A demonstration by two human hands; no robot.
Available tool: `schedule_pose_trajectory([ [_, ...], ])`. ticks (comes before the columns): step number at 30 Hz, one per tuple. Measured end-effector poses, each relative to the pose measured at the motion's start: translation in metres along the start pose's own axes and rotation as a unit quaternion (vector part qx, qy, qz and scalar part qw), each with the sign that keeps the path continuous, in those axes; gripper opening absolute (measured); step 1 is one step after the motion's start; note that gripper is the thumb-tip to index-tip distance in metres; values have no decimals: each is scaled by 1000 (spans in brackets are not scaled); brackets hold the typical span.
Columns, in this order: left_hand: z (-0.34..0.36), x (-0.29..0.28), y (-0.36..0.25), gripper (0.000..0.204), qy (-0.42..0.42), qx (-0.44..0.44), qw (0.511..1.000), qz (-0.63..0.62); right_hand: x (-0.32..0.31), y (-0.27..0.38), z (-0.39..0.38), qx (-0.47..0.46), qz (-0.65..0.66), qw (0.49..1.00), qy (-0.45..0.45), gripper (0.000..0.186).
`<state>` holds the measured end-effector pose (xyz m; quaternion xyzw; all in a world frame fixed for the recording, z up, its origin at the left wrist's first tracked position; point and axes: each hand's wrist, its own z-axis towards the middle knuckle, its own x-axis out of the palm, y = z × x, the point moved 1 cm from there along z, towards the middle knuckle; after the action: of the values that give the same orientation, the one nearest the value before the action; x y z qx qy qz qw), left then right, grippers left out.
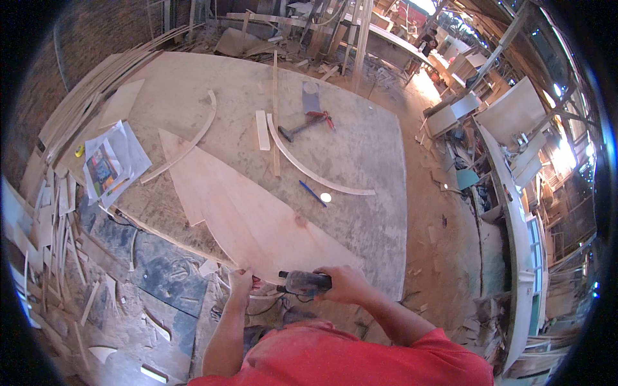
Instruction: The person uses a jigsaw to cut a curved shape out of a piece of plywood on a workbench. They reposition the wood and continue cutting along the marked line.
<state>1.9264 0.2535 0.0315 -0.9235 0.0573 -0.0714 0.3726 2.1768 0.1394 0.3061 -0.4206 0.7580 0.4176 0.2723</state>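
Note:
A pale plywood panel (248, 206) with a pointed far end and a curved near edge lies across the worktable. My right hand (344, 284) is wrapped round a dark grey handheld power tool, apparently a jigsaw (308, 282), at the panel's near edge. To its left, my left hand (243, 282) is closed at the same edge, its fingers gripping the panel's border. Below the tool, a thin curved wood strip (264, 296) shows between my hands. The tool's blade and the tips of my left fingers are hidden.
On the worktable (360, 238) lie curved wood strips (309, 172), a hammer (297, 128), red-handled pliers (329, 120), a blue pen (313, 193) and papers (119, 161). Offcuts (67, 251) litter the floor at left. A person (427, 42) is far back.

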Motion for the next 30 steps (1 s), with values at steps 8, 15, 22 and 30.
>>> schedule_pose_trajectory([
  [8,-37,-66,-5,46,-81,134,982,105,-60,18,-3,-241,58,947,-204,69],
  [15,-165,-156,0,54,-365,7,901,234,-153,114,-50,-407,73,889,-198,69],
  [22,-207,-180,269,50,-509,-119,849,74,-92,206,-43,-519,21,853,-52,71],
  [30,-337,-149,488,46,-346,-348,871,12,19,348,-66,-609,-5,788,93,72],
])
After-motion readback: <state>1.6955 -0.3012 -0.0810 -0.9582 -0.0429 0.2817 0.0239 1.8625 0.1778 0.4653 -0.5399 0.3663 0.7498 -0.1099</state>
